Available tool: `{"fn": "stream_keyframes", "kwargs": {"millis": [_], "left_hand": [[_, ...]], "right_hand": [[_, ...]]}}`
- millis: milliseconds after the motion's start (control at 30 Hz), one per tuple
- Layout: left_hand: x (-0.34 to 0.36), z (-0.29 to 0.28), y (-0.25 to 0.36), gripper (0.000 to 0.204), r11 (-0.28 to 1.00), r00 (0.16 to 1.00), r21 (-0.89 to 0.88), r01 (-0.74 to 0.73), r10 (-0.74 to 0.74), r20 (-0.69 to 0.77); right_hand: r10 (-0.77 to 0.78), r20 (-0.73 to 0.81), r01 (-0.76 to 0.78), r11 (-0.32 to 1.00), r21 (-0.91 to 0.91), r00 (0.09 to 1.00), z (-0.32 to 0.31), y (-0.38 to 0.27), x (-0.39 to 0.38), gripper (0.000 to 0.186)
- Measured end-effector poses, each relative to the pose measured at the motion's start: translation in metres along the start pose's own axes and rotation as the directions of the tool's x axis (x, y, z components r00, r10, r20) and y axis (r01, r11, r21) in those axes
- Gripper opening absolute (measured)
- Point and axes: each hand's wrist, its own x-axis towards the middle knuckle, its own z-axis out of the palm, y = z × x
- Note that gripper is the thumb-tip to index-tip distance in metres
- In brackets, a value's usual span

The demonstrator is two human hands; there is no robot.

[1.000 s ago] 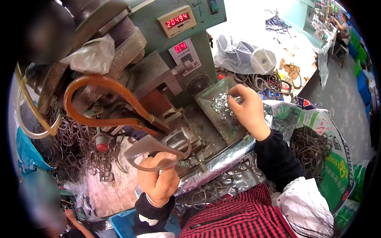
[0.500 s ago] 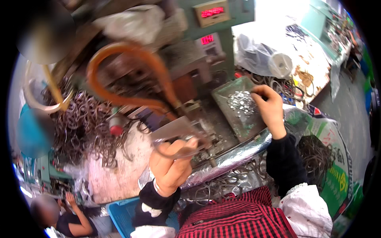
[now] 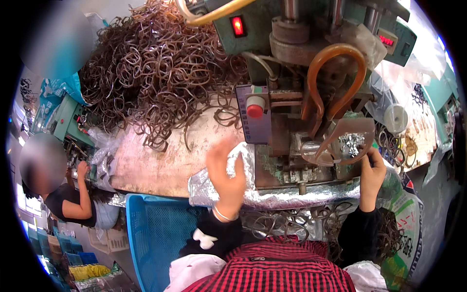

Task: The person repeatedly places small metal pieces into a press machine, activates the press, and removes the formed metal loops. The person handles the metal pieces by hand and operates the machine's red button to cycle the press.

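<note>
My left hand (image 3: pixel 226 182) is raised over the foil-covered table edge (image 3: pixel 206 186), fingers apart and nothing in them, left of the press. My right hand (image 3: pixel 373 176) is beside a tray with small shiny metal pieces (image 3: pixel 351 144). Its thumb and fingertips are drawn together in a pinch; what they hold, if anything, is too small to make out. A translucent, curved-edged plastic piece (image 3: pixel 344 127) hangs before the press, partly over the tray. Above it bends an orange-brown hose-like loop (image 3: pixel 361 65). Metal fixture blocks (image 3: pixel 297 176) lie between my hands.
A large heap of brown curled strips (image 3: pixel 160 63) covers the back left. A control box with a red button (image 3: pixel 254 111) stands left of the fixture. A blue plastic basket (image 3: pixel 138 243) is at my lower left. Farther left, another person (image 3: pixel 73 204) sits working.
My left hand has drawn back left from the fixture, and its fingers have opened. My right hand stays by the metal pieces, now at their near right. The view has swung left.
</note>
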Motion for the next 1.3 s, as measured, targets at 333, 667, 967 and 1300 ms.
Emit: {"fn": "stream_keyframes", "kwargs": {"millis": [333,667,967,1300], "left_hand": [[0.02,0.051,-0.049,0.085,0.971,0.988,0.219,0.095,-0.118,0.095],[0.096,-0.061,-0.171,0.042,0.715,0.895,0.54,-0.444,0.338,0.289],[0.125,-0.051,-0.201,0.021,0.455,0.473,0.259,-0.852,0.455,0.754],[0.057,-0.048,-0.14,0.026,0.966,0.966,-0.04,0.255,-0.256,-0.028]], "right_hand": [[-0.026,0.033,0.025,0.999,0.032,0.999,0.031,-0.026,0.022,0.018],[-0.151,-0.07,0.139,0.977,-0.16,0.986,-0.041,-0.023,-0.03,0.016],[-0.114,0.171,0.048,0.936,0.35,0.979,0.062,-0.096,0.007,0.028],[-0.022,0.289,-0.172,0.76,0.627,0.957,0.082,-0.12,-0.004,0.046]]}}
